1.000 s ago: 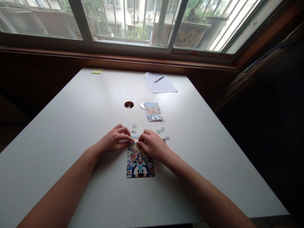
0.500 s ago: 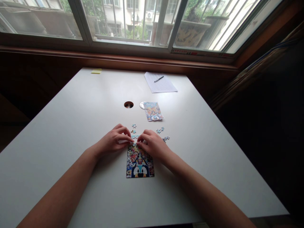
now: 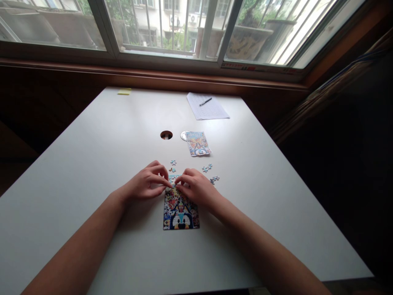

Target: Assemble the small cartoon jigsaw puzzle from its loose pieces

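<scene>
Bracketing upper part of puzzle [image 3: 181, 211], lower centre of frame: left hand [image 3: 150, 181] at its left, right hand [image 3: 197, 185] overlapping right side, about equally near. Long axis runs up-down. Both half curled; can't tell if either pinches anything.

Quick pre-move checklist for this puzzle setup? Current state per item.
1. Left hand at the puzzle: ok, fingertips at its upper part.
2. Right hand at the puzzle: ok, fingertips close to the left hand's.
3. Piece in either grip: cannot tell, too small and partly hidden by fingers.
4. Whole puzzle in sight: not ok, the right hand covers part of its upper right.
5. Picture face up and uncovered: ok, beyond the hands.
6. Pen away from the hands: ok, on the paper at the table's far side.
</scene>
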A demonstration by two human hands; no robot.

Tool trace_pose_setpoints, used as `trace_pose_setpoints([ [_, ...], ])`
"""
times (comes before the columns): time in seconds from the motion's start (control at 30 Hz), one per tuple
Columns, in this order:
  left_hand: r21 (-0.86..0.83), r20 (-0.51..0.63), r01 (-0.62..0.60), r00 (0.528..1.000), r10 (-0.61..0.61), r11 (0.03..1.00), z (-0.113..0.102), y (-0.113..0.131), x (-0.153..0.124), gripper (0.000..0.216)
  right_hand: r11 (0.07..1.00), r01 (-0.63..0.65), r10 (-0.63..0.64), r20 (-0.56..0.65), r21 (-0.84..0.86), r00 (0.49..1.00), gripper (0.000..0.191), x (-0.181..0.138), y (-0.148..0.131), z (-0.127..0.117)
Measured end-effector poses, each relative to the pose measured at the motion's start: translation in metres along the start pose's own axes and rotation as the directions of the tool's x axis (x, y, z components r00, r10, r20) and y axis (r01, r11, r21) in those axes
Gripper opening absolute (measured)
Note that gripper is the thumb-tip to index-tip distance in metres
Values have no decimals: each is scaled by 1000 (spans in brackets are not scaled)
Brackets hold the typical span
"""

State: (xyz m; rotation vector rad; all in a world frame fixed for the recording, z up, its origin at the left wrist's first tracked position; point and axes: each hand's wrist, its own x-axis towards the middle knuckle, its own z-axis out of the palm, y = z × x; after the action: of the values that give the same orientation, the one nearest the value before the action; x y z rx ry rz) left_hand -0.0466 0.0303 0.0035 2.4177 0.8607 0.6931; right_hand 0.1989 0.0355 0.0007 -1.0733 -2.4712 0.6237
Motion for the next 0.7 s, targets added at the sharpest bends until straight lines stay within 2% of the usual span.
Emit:
trace_pose_setpoints([
  [0.2,12,39,-8,999,7,1000,0,-2,0,34,1000,-10,10,8,-2,1000,10,0,0,-1],
  [0.7,-25,31,-21,999,22,999,-1,1,0,32,1000,18,-18,1,-1,1000,15,-2,3,-4],
])
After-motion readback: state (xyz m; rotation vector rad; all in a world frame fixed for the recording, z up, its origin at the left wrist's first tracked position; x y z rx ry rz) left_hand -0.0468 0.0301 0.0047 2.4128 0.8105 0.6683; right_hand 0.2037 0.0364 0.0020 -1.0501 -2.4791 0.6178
